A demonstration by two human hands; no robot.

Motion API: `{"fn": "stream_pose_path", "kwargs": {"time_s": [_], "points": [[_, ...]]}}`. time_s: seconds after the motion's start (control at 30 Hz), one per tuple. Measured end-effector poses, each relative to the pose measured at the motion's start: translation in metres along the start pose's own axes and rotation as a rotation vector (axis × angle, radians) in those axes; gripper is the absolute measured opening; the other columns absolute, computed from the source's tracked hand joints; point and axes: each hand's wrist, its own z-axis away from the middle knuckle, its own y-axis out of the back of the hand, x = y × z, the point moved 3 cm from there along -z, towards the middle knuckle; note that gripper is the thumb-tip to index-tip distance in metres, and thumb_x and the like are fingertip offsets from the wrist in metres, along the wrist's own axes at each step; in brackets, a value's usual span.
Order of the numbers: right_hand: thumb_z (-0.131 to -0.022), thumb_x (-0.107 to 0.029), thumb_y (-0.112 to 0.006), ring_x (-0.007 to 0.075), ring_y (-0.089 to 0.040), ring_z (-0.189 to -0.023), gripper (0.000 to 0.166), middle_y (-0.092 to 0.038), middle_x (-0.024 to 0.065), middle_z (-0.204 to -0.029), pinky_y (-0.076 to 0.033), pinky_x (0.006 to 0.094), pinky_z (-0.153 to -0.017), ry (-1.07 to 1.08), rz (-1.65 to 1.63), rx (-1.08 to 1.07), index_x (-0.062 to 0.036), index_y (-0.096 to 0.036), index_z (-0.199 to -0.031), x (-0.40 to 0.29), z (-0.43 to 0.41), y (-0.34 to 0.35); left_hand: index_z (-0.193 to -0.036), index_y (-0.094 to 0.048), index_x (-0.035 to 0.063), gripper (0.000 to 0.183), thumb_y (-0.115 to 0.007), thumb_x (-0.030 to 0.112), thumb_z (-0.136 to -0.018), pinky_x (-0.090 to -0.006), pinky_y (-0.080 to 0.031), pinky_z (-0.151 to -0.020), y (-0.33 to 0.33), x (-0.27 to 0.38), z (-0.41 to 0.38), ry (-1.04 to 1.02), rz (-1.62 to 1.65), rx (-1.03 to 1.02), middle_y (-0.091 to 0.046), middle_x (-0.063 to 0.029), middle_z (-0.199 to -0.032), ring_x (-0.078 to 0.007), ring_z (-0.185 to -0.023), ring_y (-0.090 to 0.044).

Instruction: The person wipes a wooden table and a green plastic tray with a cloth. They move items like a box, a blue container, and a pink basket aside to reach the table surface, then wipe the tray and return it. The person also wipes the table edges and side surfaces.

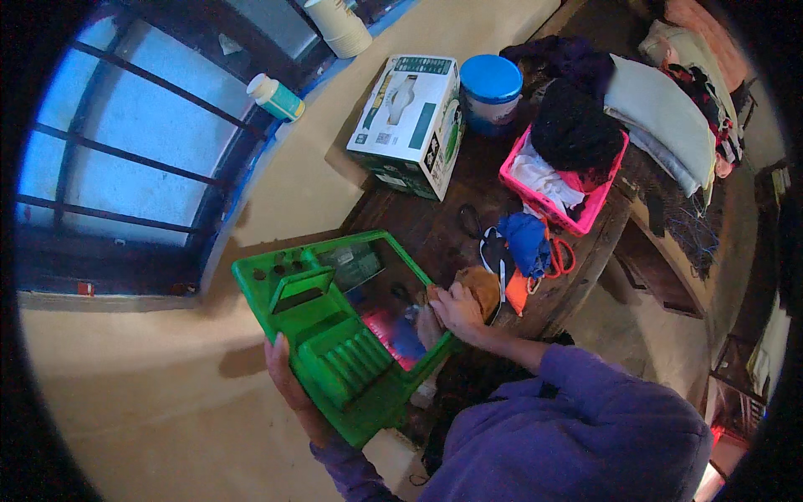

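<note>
A green plastic-framed mirror (pixel 401 270) is held tilted above the dark wooden table (pixel 408 216). Moulded into its frame are a ribbed shelf and several round holes. My left hand (pixel 279 364) grips the outer edge of the frame, with part of the fingers hidden behind it. At the opposite long edge, my right hand (pixel 461 310) holds a brown cloth (pixel 482 285) bunched against the rim. Reflected in the glass are a box, something pink and blue, and part of the hand.
On the table stand a white and green carton (pixel 404 110), a blue-lidded tub (pixel 491 88) and a pink basket (pixel 593 219) of clothes. A blue pouch (pixel 526 241) with cords lies nearer. Folded cloth (pixel 665 125) is stacked at right. A bottle (pixel 276 97) and stacked cups (pixel 339 28) occupy the window ledge.
</note>
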Motion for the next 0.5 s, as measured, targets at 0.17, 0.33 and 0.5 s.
{"fn": "stream_pose_path", "kwargs": {"time_s": [0.17, 0.33, 0.5], "points": [[-0.082, -0.019, -0.052, 0.0285, -0.050, -0.076, 0.029, -0.049, 0.0123, -0.086, -0.044, 0.0372, -0.064, 0.188, -0.473, -0.066, -0.0074, -0.053, -0.108, -0.055, 0.020, 0.048, -0.112, -0.048, 0.0012, 0.035, -0.043, 0.023, -0.085, -0.0273, -0.042, -0.076, -0.026, 0.011, 0.008, -0.042, 0.048, -0.045, -0.054, -0.0079, -0.100, -0.0149, -0.088, -0.052], [-0.082, -0.015, -0.055, 0.0254, -0.049, -0.077, 0.021, -0.052, 0.0099, -0.087, -0.043, 0.0361, -0.062, 0.380, -0.664, 0.098, -0.0057, -0.057, -0.100, -0.103, 0.021, 0.054, -0.113, -0.047, 0.0009, 0.036, -0.044, 0.023, -0.084, -0.0289, -0.043, -0.076, -0.023, 0.018, 0.011, -0.017, 0.142, -0.045, -0.054, -0.0090, -0.101, -0.0165, -0.089, -0.053], [-0.081, -0.018, -0.055, 0.0282, -0.052, -0.080, 0.018, -0.053, 0.0121, -0.088, -0.044, 0.0373, -0.065, 0.100, -0.238, 0.216, -0.0063, -0.058, -0.094, -0.022, -0.006, -0.004, -0.113, -0.047, 0.0002, 0.037, -0.044, 0.022, -0.083, -0.0291, -0.043, -0.077, -0.011, 0.007, 0.003, 0.136, 0.208, 0.000, -0.054, -0.0094, -0.101, -0.0171, -0.089, -0.053]]}}
